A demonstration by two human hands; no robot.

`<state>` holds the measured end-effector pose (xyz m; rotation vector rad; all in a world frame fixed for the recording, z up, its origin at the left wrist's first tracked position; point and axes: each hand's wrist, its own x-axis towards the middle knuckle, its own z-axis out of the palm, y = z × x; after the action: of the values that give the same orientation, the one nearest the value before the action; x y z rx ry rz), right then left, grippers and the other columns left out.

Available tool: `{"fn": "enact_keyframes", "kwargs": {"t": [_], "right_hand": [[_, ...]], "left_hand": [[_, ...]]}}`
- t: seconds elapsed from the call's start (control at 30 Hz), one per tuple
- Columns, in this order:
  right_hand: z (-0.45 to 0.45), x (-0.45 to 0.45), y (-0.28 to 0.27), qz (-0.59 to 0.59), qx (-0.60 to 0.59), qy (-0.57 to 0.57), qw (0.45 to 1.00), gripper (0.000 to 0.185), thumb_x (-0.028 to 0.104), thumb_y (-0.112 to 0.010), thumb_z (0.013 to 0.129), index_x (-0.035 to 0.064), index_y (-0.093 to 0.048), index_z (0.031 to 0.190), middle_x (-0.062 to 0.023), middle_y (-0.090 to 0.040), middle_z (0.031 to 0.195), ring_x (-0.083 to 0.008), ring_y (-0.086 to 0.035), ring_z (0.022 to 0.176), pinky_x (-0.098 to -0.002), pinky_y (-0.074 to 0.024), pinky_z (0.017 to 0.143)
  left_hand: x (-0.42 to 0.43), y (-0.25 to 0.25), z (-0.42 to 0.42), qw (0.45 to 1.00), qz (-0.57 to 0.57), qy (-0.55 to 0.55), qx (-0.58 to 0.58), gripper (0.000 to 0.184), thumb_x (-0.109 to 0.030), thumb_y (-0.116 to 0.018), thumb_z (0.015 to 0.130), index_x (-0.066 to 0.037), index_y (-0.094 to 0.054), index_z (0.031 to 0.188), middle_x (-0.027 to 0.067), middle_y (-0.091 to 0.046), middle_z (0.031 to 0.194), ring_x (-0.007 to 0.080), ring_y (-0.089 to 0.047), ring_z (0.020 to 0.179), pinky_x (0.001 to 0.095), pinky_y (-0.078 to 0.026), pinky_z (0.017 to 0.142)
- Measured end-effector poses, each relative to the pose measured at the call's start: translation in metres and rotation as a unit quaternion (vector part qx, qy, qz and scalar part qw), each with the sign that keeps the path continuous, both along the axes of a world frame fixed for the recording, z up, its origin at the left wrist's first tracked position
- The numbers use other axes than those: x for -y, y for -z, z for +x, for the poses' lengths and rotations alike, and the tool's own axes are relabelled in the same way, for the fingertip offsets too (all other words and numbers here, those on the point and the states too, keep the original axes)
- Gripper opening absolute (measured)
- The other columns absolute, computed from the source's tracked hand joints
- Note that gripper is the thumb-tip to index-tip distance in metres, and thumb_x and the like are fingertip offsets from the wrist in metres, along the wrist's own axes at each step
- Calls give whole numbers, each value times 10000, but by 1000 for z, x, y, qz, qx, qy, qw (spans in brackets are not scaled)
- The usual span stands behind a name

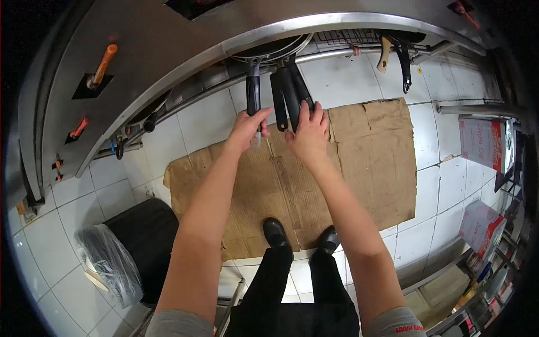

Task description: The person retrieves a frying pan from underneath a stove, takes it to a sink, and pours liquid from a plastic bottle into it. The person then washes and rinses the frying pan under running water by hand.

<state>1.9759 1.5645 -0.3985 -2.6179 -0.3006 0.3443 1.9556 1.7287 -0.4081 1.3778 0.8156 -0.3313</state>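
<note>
Several pans with dark handles are stacked under the steel counter, their round rims [275, 55] partly hidden by its edge. My left hand [247, 130] is closed round the lower end of one black pan handle [253, 92], which has a metal neck. To its right, my right hand [310, 135] is against the ends of the other black handles [289, 92], which lie close together. Its fingers are bent over the rightmost handle, and its thumb is near the middle one.
Flattened cardboard [370, 163] covers part of the tiled floor. A black bin [145, 241] with a plastic liner stands at lower left. More pan handles [403, 67] and a wire rack [342, 37] are under the counter. Boxes [480, 143] stand at right.
</note>
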Motion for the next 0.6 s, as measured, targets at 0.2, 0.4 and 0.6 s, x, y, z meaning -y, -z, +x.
{"fn": "enact_keyframes", "kwargs": {"t": [0.2, 0.4, 0.6], "right_hand": [[13, -2, 7, 24, 1, 43, 999, 497, 137, -672, 707, 18, -473, 1146, -175, -317, 1303, -386, -335, 1176, -473, -386, 921], [28, 38, 42, 86, 63, -21, 994, 390, 153, -653, 718, 17, -534, 1063, -212, -496, 1080, -394, -437, 1039, -455, -399, 859], [0, 63, 127, 232, -75, 32, 969, 493, 176, -682, 724, 15, -464, 1136, -214, -545, 1004, -350, -538, 925, -435, -438, 811]], "left_hand": [[38, -82, -36, 991, -117, -65, 19, 225, -201, -604, 846, -137, -445, 699, -61, -417, 508, 47, -376, 378, 221, -304, 341], [77, -113, -142, 987, -135, -81, -22, 169, -138, -606, 842, -85, -464, 767, -12, -436, 506, 80, -398, 370, 243, -312, 357], [113, -144, -204, 981, -135, -84, -113, 177, -61, -610, 827, -73, -433, 822, 5, -426, 502, 90, -379, 356, 247, -293, 338]]}}
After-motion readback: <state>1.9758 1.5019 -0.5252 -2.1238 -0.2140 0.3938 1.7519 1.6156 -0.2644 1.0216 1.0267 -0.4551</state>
